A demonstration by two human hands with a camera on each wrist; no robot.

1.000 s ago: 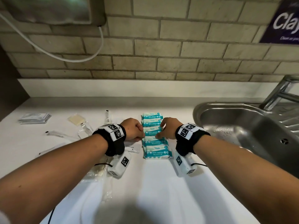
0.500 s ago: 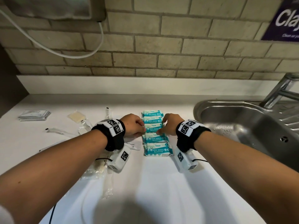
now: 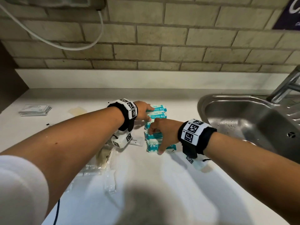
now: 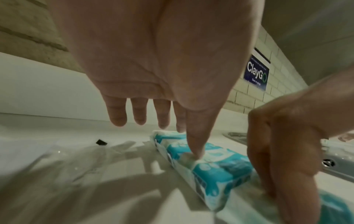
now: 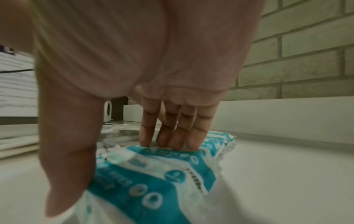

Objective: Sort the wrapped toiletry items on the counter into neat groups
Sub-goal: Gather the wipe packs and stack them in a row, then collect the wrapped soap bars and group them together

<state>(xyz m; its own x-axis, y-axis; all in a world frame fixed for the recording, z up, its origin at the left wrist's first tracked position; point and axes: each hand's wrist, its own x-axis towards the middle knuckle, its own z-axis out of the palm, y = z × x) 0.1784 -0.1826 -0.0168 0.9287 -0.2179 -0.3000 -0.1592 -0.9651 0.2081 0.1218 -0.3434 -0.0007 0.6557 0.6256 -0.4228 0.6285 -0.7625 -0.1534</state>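
A row of teal-and-white mini wipes packs [image 3: 158, 114] runs front to back on the white counter [image 3: 162, 184]. My left hand [image 3: 146, 113] is at the far end of the row, fingers straight. In the left wrist view its thumb tip presses the top of a pack [image 4: 220, 169]. My right hand [image 3: 155, 140] lies across the near packs. In the right wrist view its straight fingers [image 5: 172, 144] press down on the packs [image 5: 153, 174] and its thumb sits against the nearest pack's front edge. The middle packs are hidden under this hand.
A steel sink [image 3: 243, 120] and tap [image 3: 289, 85] lie to the right. Left of the row are a toothpaste sachet [image 3: 136, 140], clear-wrapped items [image 3: 103, 159], a beige sachet [image 3: 77, 110] and a stack of flat sachets [image 3: 34, 109]. A brick wall stands behind.
Both hands left the row's sides and uncurled. The left hand went to the far end; the right hand swung over the near packs with its thumb at the front edge.
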